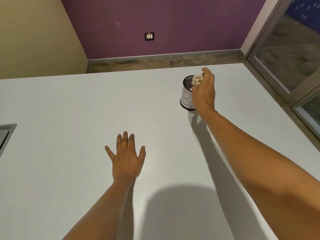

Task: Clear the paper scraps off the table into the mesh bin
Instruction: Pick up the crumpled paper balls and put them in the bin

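A small black mesh bin (186, 94) with a white label marked "B" stands on the white table (69, 110) at the far right. My right hand (204, 94) reaches over its rim and holds a crumpled cream paper scrap (197, 80) in its fingertips, right above the bin's mouth. The hand hides the bin's right side. My left hand (126, 160) lies flat on the table near the middle, fingers spread, a gold ring on one finger, holding nothing.
The table's far edge runs just behind the bin, its right edge slants down along a glass door frame (270, 80). A grey recess (5, 135) sits at the table's left edge. A purple wall with a socket (149, 36) lies beyond.
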`<state>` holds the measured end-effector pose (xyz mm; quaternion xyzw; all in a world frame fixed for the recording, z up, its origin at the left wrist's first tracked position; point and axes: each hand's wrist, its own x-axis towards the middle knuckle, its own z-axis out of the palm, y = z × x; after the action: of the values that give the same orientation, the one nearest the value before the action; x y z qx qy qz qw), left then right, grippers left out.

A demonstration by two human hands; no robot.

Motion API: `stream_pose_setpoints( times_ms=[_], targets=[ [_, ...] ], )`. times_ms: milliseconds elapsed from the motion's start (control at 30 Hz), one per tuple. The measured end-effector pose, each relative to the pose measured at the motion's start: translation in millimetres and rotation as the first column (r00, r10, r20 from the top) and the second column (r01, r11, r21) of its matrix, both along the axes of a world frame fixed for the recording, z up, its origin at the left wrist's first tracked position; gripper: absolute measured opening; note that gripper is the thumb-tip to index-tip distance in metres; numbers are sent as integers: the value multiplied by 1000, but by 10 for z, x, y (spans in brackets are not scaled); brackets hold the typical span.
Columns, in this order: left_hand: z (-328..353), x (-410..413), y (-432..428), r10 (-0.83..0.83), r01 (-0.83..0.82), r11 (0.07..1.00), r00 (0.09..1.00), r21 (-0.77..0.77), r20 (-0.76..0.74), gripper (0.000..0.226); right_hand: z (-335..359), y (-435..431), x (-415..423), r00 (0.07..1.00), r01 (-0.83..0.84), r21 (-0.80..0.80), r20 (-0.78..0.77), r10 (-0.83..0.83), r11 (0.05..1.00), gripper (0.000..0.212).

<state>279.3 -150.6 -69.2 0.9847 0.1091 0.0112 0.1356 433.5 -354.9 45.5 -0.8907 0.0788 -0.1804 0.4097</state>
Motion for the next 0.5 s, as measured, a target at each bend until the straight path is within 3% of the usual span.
stream_pose_setpoints(
  times_ms=[233, 400, 500],
  targets=[
    [16, -10, -16, 9, -9, 1000, 1000, 12, 15, 56, -152, -119, 66, 1000, 7, -147, -13, -8, 989, 27],
    [27, -8, -19, 17, -17, 1000, 1000, 6, 14, 56, -296, -105, 36, 998, -53, -226, 8, 56, 973, 26],
    [25, -12, -15, 19, -19, 1000, 1000, 2, 17, 55, -344, -82, -46, 995, -39, -183, 78, 54, 982, 26]
  ],
)
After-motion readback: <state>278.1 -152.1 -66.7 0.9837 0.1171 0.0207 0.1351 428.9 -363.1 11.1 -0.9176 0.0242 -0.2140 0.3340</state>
